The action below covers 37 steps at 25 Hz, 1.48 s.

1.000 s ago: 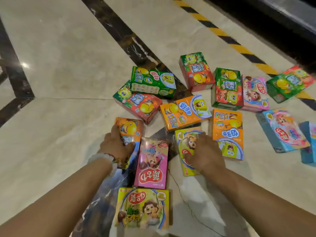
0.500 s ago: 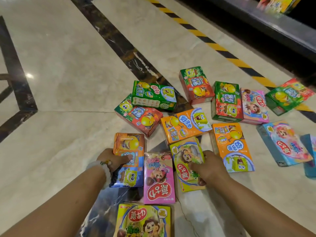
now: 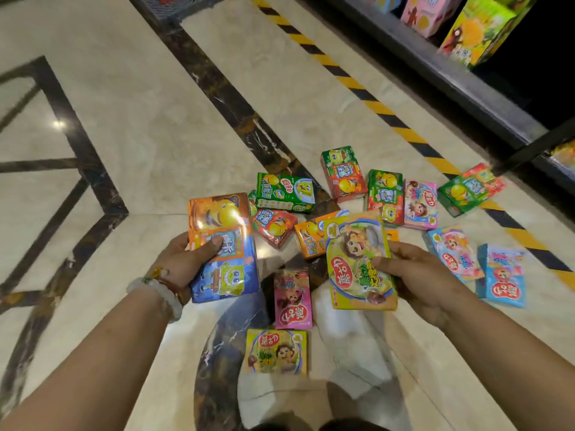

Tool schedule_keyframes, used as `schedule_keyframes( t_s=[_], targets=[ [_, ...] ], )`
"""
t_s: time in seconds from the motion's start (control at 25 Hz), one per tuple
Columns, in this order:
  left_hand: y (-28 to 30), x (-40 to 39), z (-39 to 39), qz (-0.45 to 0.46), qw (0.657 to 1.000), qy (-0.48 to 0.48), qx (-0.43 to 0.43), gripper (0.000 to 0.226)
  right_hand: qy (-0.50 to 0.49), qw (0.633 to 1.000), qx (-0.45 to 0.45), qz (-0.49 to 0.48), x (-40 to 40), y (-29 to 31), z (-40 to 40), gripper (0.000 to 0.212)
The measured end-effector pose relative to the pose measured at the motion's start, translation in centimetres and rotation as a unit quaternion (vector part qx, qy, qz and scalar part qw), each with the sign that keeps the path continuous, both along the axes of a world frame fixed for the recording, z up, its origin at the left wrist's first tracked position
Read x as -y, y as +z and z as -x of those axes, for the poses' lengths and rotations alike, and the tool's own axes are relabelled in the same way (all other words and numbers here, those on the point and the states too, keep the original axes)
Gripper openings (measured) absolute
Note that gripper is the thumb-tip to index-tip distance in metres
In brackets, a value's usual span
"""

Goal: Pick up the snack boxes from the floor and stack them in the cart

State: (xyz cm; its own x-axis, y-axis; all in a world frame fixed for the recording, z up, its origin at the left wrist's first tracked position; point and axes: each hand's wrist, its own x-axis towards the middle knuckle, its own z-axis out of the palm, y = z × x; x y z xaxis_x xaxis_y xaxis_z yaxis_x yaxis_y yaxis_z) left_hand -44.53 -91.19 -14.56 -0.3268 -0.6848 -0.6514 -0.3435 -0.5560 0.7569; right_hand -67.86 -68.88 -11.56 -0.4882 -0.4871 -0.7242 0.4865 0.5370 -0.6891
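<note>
My left hand (image 3: 183, 262) grips an orange and blue snack box (image 3: 222, 225), lifted off the floor, thumb across its face. My right hand (image 3: 417, 275) grips a yellow-green snack box (image 3: 354, 244) with a cartoon face, also raised above the floor. Below them on the marble floor (image 3: 140, 126) lie a pink box (image 3: 292, 301) and a small yellow box (image 3: 276, 351). Several more boxes lie scattered beyond: a green one (image 3: 284, 192), red and green ones (image 3: 342, 174), a pink one (image 3: 420, 205), light blue ones (image 3: 502, 275). A dark mesh corner (image 3: 183, 6) at the top edge may be the cart.
A dark shelf unit (image 3: 460, 79) with boxed goods runs along the right. Yellow and black hazard tape (image 3: 373, 104) marks the floor in front of it. A dark inlay stripe (image 3: 224, 94) crosses the pale marble, which stretches bare to the left.
Both hands have lifted their boxes off the floor and towards me. The view has tilted up, so the shelf and the mesh corner now show.
</note>
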Motion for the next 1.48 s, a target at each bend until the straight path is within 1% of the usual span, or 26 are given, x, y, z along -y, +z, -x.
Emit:
schedule_keyframes(
  t_s=[0.04,0.08,0.16,0.28,0.32,0.44,0.56,0.68,0.72,0.8,0.88,1.04,1.16,1.28,1.36,1.48],
  targets=[
    [4.3,-0.6,0.3,-0.007,1.000,-0.009,-0.012,0.010,-0.009,1.000,0.017,0.021,-0.2,4.2,-0.1,0.020],
    [8.4,-1.1,0.6,-0.015,0.999,-0.024,-0.024,0.013,-0.014,0.999,0.016,0.033,-0.4,8.0,-0.2,0.021],
    [16.5,-2.2,1.6,-0.025,0.998,-0.044,-0.049,0.020,-0.031,0.998,-0.008,0.045,-1.2,15.8,-0.1,0.022],
    [29.2,-4.3,3.0,-0.032,0.995,-0.063,-0.070,0.046,-0.045,0.995,-0.026,0.082,-2.9,29.0,0.2,0.023],
    [32.9,-5.2,3.3,-0.034,0.994,-0.069,-0.076,0.051,-0.043,0.994,-0.025,0.098,-3.8,32.8,0.1,0.023],
    [43.1,-8.4,3.7,-0.046,0.993,-0.070,-0.079,0.047,-0.063,0.989,-0.039,0.129,-7.3,43.1,-0.9,0.024],
    [50.5,-11.2,3.2,-0.027,0.992,-0.083,-0.094,0.042,-0.074,0.985,-0.057,0.144,-10.7,50.3,-2.6,0.022],
    [55.3,-13.7,1.8,-0.041,0.983,-0.126,-0.130,0.040,-0.118,0.978,-0.088,0.149,-13.8,55.2,-5.1,0.021],
    [56.3,-14.2,1.3,-0.051,0.979,-0.143,-0.139,0.036,-0.138,0.974,-0.098,0.149,-14.8,56.3,-5.9,0.021],
    [57.9,-15.2,0.3,-0.061,0.973,-0.168,-0.149,0.020,-0.178,0.966,-0.106,0.156,-16.8,57.9,-8.0,0.020],
    [59.2,-16.3,-0.6,-0.057,0.967,-0.197,-0.150,0.013,-0.222,0.955,-0.103,0.165,-19.2,59.0,-10.4,0.018],
    [61.1,-18.7,-1.8,-0.062,0.952,-0.273,-0.121,0.013,-0.310,0.930,-0.103,0.171,-24.1,60.5,-15.4,0.015],
    [62.3,-22.0,-1.8,-0.065,0.932,-0.343,-0.093,0.015,-0.393,0.899,-0.118,0.155,-29.3,61.1,-19.2,0.013],
    [63.6,-26.7,-0.9,-0.054,0.907,-0.405,-0.103,0.009,-0.468,0.862,-0.134,0.142,-35.2,62.2,-23.3,0.014],
    [64.5,-30.8,-0.3,-0.047,0.884,-0.451,-0.112,0.009,-0.505,0.839,-0.149,0.138,-39.3,62.6,-26.0,0.015],
    [65.6,-38.2,0.5,-0.059,0.844,-0.519,-0.123,0.010,-0.572,0.793,-0.168,0.130,-46.0,63.6,-30.0,0.013]
  ],
)
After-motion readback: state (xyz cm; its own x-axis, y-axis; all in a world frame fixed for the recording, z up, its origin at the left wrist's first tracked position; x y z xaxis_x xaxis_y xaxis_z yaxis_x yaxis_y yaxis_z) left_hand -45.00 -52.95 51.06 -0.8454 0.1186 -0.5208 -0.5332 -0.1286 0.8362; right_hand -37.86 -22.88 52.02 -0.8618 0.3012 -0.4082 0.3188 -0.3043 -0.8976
